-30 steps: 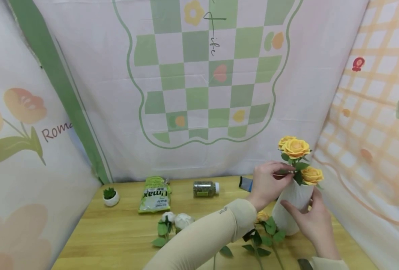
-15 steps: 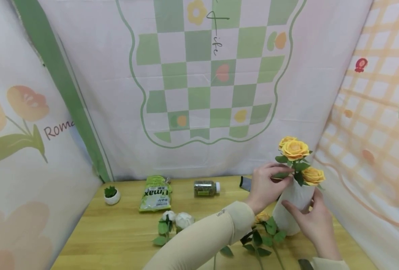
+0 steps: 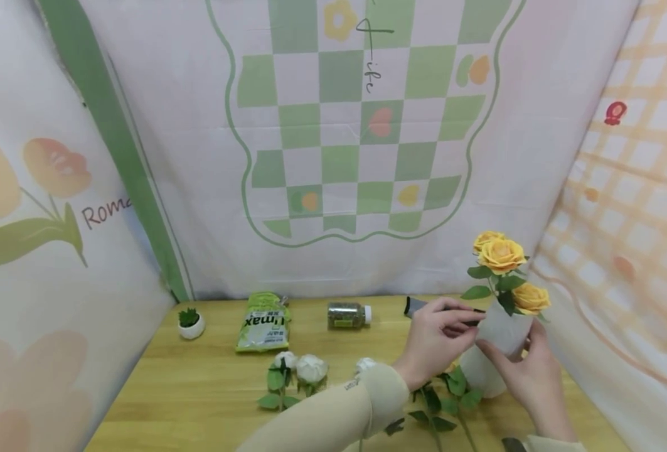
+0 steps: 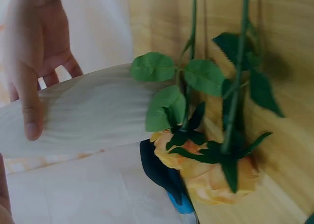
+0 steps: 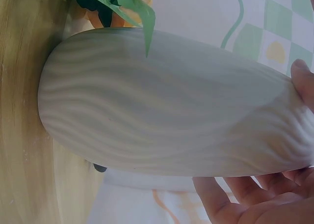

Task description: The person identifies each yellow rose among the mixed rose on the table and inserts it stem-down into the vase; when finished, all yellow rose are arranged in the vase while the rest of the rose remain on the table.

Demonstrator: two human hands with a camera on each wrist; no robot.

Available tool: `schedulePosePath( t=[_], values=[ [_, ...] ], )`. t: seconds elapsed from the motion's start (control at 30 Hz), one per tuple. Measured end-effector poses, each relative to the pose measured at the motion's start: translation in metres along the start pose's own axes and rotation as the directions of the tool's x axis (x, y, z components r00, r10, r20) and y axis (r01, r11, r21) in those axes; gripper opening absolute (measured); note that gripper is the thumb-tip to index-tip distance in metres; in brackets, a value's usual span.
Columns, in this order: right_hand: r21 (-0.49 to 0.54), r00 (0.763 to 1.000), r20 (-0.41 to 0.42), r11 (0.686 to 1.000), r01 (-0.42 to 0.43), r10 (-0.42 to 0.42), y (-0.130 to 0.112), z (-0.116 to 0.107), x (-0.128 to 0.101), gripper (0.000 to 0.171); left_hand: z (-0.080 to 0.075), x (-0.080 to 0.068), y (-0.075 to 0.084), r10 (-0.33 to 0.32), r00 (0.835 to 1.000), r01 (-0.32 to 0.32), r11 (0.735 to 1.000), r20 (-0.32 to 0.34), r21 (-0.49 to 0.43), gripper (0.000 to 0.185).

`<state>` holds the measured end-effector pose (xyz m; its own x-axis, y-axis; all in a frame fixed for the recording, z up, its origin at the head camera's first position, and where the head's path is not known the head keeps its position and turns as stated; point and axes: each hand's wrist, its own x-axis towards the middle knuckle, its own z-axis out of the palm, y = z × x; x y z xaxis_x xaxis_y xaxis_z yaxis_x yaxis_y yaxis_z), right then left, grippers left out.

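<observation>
A white rippled vase stands on the table at the right, holding several yellow roses with green leaves. My right hand grips the vase's upper part, thumb on one side and fingers on the other, as the right wrist view shows at the vase. Beside the vase mouth is my left hand, fingers loosely bent, no stem seen in them; whether it touches the vase I cannot tell. More yellow roses lie on the table by the vase's base, their stems pointing towards me.
White flowers lie left of my left sleeve. Along the back are a small potted succulent, a green and white packet, a lidded jar and a dark grey item. Printed cloth surrounds the wooden table.
My left hand has come away from the rose stems, down and to the left. The leaves that it covered now spread out freely. My right hand keeps its grip on the vase.
</observation>
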<state>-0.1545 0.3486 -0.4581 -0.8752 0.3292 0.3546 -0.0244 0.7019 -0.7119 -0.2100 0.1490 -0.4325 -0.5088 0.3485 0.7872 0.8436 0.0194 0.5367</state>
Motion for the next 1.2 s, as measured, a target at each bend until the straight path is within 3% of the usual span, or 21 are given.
schedulePosePath(
  t=[0.13, 0.2, 0.23, 0.33, 0.43, 0.53, 0.6, 0.8, 0.97, 1.2],
  values=[
    [-0.006, 1.000, 0.009, 1.000, -0.005, 0.005, -0.001, 0.000, 0.000, 0.112, -0.005, -0.017, 0.000, -0.059, 0.991, 0.045, 0.993, 0.122, 0.113, 0.030],
    [-0.003, 1.000, 0.007, 1.000, -0.003, 0.003, -0.001, 0.000, 0.000, 0.112, -0.007, -0.025, -0.001, -0.121, 0.966, 0.066, 0.969, 0.226, 0.239, 0.033],
    [-0.003, 1.000, 0.002, 1.000, -0.001, 0.001, -0.001, 0.000, 0.000, 0.111, -0.007, -0.029, -0.001, -0.157, 0.946, 0.066, 0.950, 0.282, 0.306, 0.034],
    [0.006, 1.000, -0.006, 1.000, -0.002, 0.002, 0.000, 0.000, 0.000, 0.109, -0.008, -0.043, -0.005, -0.265, 0.863, 0.022, 0.870, 0.431, 0.492, 0.036],
    [0.003, 1.000, -0.005, 1.000, -0.012, 0.012, 0.000, 0.000, 0.000, 0.109, -0.006, -0.058, -0.009, -0.361, 0.775, -0.023, 0.804, 0.518, 0.595, 0.034],
    [-0.009, 1.000, 0.007, 1.000, -0.022, 0.022, 0.000, -0.001, 0.001, 0.111, -0.007, -0.069, -0.011, -0.431, 0.705, -0.048, 0.763, 0.563, 0.645, 0.031],
    [-0.010, 1.000, 0.013, 1.000, -0.026, 0.026, 0.000, -0.001, 0.001, 0.112, -0.008, -0.074, -0.012, -0.465, 0.674, -0.040, 0.753, 0.574, 0.657, 0.027],
    [-0.010, 0.999, 0.021, 1.000, -0.030, 0.030, 0.000, -0.002, 0.001, 0.114, -0.007, -0.091, -0.016, -0.520, 0.646, -0.017, 0.722, 0.559, 0.692, 0.019],
    [-0.017, 0.999, 0.028, 0.999, -0.031, 0.031, -0.001, -0.002, 0.001, 0.114, -0.008, -0.096, -0.015, -0.556, 0.614, 0.075, 0.748, 0.560, 0.659, 0.017],
    [-0.014, 0.999, 0.033, 0.999, -0.034, 0.035, -0.002, -0.002, 0.000, 0.114, -0.009, -0.099, -0.016, -0.577, 0.602, 0.127, 0.752, 0.552, 0.647, 0.016]
  ],
)
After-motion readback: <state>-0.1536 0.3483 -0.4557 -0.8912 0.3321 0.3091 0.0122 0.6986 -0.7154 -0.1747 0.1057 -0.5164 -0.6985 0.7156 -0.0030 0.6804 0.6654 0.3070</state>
